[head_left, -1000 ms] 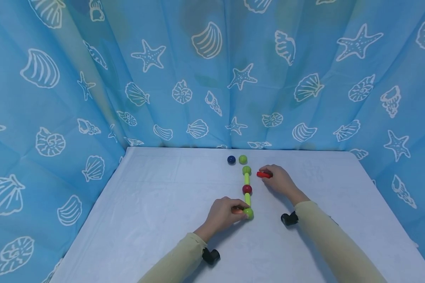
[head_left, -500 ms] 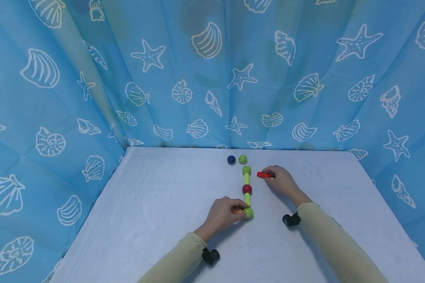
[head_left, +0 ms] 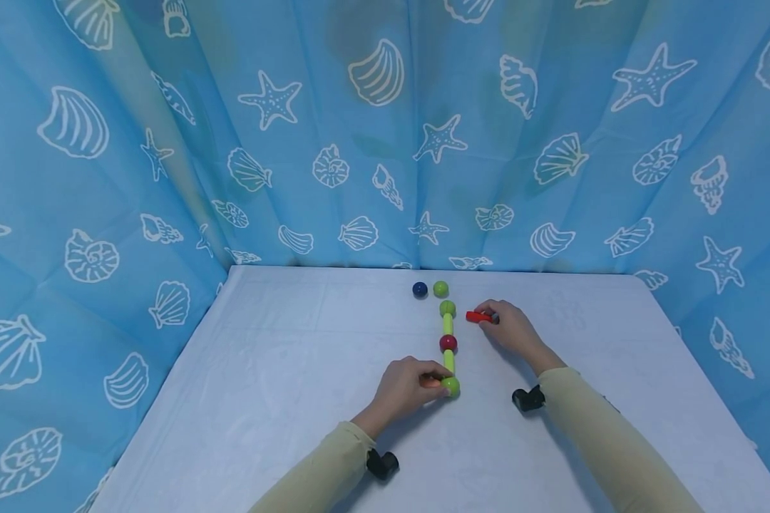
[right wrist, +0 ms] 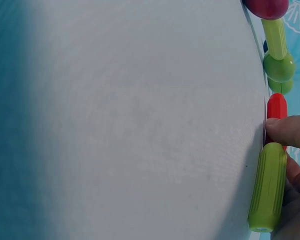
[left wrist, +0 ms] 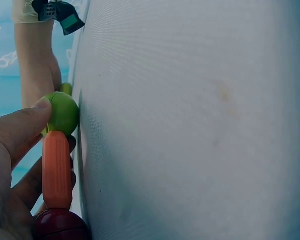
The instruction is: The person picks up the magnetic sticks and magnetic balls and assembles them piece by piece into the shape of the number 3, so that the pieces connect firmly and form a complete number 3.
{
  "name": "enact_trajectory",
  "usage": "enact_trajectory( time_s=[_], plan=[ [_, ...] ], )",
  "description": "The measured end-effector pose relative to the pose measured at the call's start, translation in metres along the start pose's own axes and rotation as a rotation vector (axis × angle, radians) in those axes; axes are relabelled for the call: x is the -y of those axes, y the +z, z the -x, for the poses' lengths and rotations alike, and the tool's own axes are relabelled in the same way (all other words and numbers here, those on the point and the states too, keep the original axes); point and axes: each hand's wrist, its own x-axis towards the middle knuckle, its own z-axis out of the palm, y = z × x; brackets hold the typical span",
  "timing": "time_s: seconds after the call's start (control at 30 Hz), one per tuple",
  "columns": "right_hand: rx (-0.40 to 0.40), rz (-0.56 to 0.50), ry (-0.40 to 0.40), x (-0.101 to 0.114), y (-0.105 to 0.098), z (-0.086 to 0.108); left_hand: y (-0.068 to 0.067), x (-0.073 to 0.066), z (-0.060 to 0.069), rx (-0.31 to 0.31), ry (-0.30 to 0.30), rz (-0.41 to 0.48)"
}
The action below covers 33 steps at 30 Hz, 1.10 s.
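My left hand point(head_left: 407, 388) pinches a green ball point(head_left: 450, 387) at the near end of a chain of magnetic-looking balls and rods. From it run a lime rod point(head_left: 448, 362), a red ball point(head_left: 448, 343), another lime rod point(head_left: 448, 325) and a far green ball point(head_left: 447, 308). In the left wrist view an orange rod point(left wrist: 57, 170) joins the held ball to a dark red ball point(left wrist: 61, 227) beside my palm. Right of the chain's far end, my right hand point(head_left: 510, 328) pinches a red rod point(head_left: 478, 316), apart from the chain. A lime rod point(right wrist: 268, 190) lies against that hand in the right wrist view.
A dark blue ball point(head_left: 420, 290) and a loose green ball point(head_left: 440, 288) sit beyond the chain, near the back edge of the white-covered table point(head_left: 295, 342). A blue shell-print curtain point(head_left: 334, 142) hangs behind and at the sides. Each wrist carries a small black camera.
My right hand has shifted very slightly to the right with the red rod, which has turned a little. My left hand and the chain have stayed in place.
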Motion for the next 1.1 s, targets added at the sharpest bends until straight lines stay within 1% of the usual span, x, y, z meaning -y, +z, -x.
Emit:
enact_trajectory(
  time_s=[0.37,0.63,0.83,1.1],
  plan=[
    [-0.014,-0.014,0.017,0.002,-0.0005,-0.0001,0.0007,-0.0003,-0.0005,-0.009,0.007,-0.004],
    [-0.027,-0.002,-0.02,0.0004,0.0001,0.0005,0.0012,0.0006,-0.0006,-0.007,-0.002,-0.007],
    [-0.038,-0.016,-0.005,-0.0026,0.0022,-0.0007,0.0011,0.0002,-0.0005,-0.006,-0.001,-0.005],
    [-0.057,-0.051,-0.01,-0.0032,0.0025,-0.0004,0.0011,0.0002,-0.0006,-0.003,-0.009,-0.002]
  ],
)
